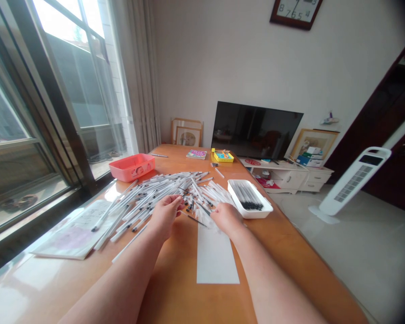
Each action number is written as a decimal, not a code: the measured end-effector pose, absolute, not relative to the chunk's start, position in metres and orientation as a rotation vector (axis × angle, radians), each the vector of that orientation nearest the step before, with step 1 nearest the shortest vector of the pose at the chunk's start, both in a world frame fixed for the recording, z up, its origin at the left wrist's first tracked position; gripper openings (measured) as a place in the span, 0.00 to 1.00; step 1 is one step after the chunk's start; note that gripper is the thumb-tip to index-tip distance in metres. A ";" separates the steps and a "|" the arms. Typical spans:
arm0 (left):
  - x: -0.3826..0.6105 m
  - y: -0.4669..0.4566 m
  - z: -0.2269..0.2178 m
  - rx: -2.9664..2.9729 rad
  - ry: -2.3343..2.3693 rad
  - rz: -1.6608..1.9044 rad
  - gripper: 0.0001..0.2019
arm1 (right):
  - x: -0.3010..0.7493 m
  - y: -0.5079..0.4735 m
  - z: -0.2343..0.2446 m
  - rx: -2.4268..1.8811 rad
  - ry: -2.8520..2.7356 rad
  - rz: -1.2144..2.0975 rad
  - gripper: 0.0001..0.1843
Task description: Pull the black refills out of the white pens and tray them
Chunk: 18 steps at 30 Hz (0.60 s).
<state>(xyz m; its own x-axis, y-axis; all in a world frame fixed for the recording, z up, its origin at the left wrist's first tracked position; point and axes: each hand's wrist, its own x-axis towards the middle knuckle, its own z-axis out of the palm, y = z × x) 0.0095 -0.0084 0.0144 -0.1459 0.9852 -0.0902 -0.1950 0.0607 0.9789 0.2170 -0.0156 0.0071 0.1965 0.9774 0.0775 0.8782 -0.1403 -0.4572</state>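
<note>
Since I'm watching remotely, I see loose pen refills [155, 198] heaped mid-table, L hand [165, 216] curled at the near edge, R hand [227, 218] just right of it; can't tell if either grips. Low, slow fingers avoid scattering. White tray [263, 210] sits right.

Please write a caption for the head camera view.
Left hand and right hand touch a heap of thin white pen refills on a wooden table.

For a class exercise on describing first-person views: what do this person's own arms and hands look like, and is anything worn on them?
The left forearm and right forearm are bare, with no sleeve in view and no watch or bracelet at either wrist. The left hand and right hand wear no gloves, and no rings can be made out.
</note>
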 end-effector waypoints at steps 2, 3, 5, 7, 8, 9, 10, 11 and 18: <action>0.010 -0.008 0.014 0.950 1.211 1.335 0.22 | 0.220 -0.015 0.007 -2.029 -1.689 0.367 0.06; 0.010 -0.008 0.013 0.957 1.209 1.329 0.21 | 0.222 -0.014 0.008 -1.998 -1.669 0.387 0.07; 0.012 -0.010 0.013 0.972 1.200 1.318 0.20 | 0.225 -0.014 0.009 -1.934 -1.642 0.417 0.10; 0.014 -0.013 0.015 0.995 1.178 1.303 0.18 | 0.227 -0.015 0.010 -1.850 -1.639 0.435 0.10; 0.016 -0.015 0.015 1.010 1.159 1.288 0.18 | 0.226 -0.016 0.010 -1.796 -1.644 0.445 0.09; 0.017 -0.017 0.016 1.026 1.131 1.263 0.17 | 0.224 -0.018 0.011 -1.734 -1.653 0.465 0.08; 0.019 -0.020 0.017 1.042 1.095 1.229 0.18 | 0.222 -0.021 0.011 -1.669 -1.664 0.493 0.08; 0.021 -0.022 0.018 1.053 1.055 1.189 0.18 | 0.218 -0.023 0.011 -1.606 -1.677 0.528 0.08; 0.026 -0.028 0.019 1.106 0.856 1.081 0.16 | 0.205 -0.034 0.012 -1.346 -1.765 0.740 0.13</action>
<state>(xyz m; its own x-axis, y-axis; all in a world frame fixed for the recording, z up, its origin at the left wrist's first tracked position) 0.0264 -0.0284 0.0193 0.2726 0.9620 -0.0172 -0.2372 0.0845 0.9678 0.2048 -0.0336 0.0124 -0.1346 0.9630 0.2333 0.5087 0.2692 -0.8178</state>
